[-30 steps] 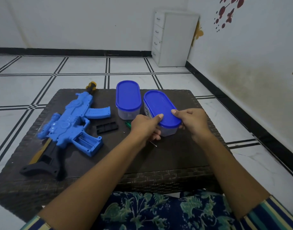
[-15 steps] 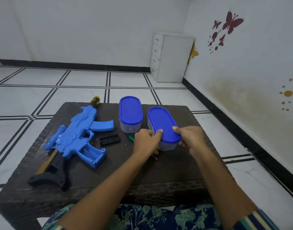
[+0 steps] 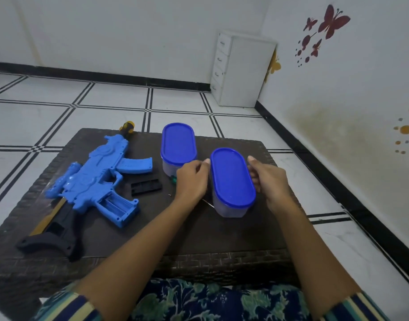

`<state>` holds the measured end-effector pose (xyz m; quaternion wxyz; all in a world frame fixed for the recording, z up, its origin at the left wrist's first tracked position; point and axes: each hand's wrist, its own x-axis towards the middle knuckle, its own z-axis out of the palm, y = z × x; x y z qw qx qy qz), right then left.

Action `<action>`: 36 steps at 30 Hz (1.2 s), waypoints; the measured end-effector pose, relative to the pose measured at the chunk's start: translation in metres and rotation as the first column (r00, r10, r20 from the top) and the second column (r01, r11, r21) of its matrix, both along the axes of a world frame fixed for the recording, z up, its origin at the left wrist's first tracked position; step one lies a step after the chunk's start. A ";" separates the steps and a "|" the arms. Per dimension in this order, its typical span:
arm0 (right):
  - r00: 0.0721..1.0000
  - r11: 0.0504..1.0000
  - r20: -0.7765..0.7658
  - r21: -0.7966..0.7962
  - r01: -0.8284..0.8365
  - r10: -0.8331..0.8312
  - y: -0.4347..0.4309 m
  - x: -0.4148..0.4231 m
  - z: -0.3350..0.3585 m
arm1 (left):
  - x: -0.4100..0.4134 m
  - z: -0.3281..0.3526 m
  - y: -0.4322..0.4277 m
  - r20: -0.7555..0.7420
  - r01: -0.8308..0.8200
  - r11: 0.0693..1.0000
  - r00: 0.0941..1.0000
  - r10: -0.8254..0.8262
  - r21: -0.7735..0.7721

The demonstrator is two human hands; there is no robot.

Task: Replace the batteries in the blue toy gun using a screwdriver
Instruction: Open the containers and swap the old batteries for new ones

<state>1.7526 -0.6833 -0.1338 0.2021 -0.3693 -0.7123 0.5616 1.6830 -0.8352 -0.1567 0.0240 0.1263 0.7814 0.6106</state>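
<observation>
The blue toy gun (image 3: 99, 179) lies on the left of the dark wicker table (image 3: 198, 228), its battery compartment open and facing up. The black battery cover (image 3: 146, 186) lies just right of the gun. A near clear container with a blue lid (image 3: 232, 181) stands right of centre. My left hand (image 3: 193, 179) grips its left side and my right hand (image 3: 267, 181) grips its right side, thumbs at the lid's rim. A green-handled screwdriver (image 3: 174, 180) lies mostly hidden behind my left hand, its metal shaft showing below.
A second blue-lidded container (image 3: 178, 144) stands behind the first. A tiny screw (image 3: 170, 194) lies near the cover. A white drawer unit (image 3: 240, 68) stands in the room's far corner. Tiled floor surrounds the table, with a wall close on the right.
The container between my hands has come nearer to me and turned lengthwise. Both hands shifted along its sides, and my view rose.
</observation>
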 end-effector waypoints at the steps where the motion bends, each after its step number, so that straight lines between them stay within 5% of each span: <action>1: 1.000 1.000 -0.002 0.010 -0.004 0.004 -0.001 -0.005 -0.001 | 0.001 0.000 0.004 0.020 -0.009 1.000 1.000 0.008 0.022; 13: 0.999 0.994 -0.029 -0.105 -0.032 0.029 0.006 -0.016 -0.002 | -0.004 0.006 0.025 0.287 -0.004 0.985 0.957 -0.048 0.175; 36: 0.994 0.974 -0.054 -0.213 0.076 -0.090 -0.008 -0.018 0.003 | -0.009 0.015 0.031 0.318 -0.151 0.984 0.941 0.114 0.096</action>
